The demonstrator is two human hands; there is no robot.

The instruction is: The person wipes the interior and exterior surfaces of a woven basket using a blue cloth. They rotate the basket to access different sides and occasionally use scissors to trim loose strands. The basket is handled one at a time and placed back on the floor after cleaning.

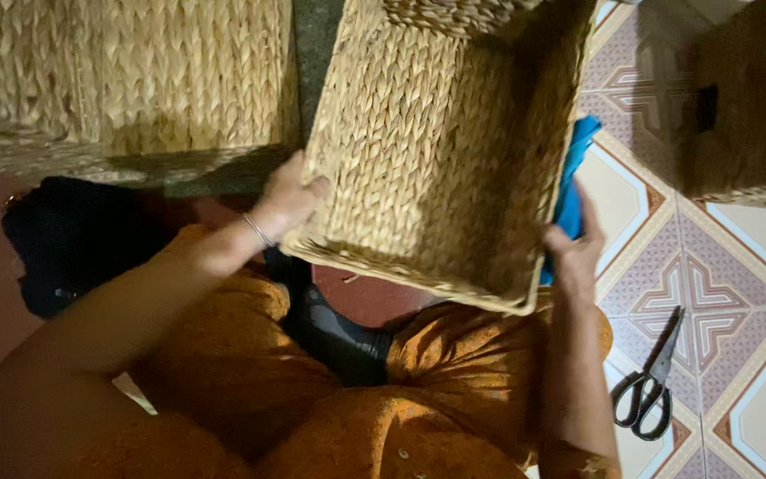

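Head view
Left hand: the left hand (287, 202) is closed around the near left rim of the woven basket (427, 151), thumb over the edge and fingers pressed to the outer wall; a thin bangle sits on the wrist.
Right hand: the right hand (575, 251) grips the basket's right wall near its lower corner, fingers curled up along the outside, touching the blue cloth (571, 191) that shows between hand and basket.
Basket: a rectangular basket of pale braided straw, tilted with its open side toward the camera, held above the lap between both hands; its inside looks bare as far as the shade lets one tell.
Blue cloth: a bright blue strip along the outside of the basket's right wall, partly hidden behind it.
Other baskets: a second woven basket (135, 80) stands at the upper left on the floor, just beside the held one; a darker third basket (746, 106) stands at the upper right, well apart.
Scissors: black-handled scissors (652, 380) lie on the patterned tile floor (738, 293) at lower right, blades closed, near the right forearm.
Clothing: orange patterned fabric covers the lap; a dark bundle (73, 239) lies at the left.
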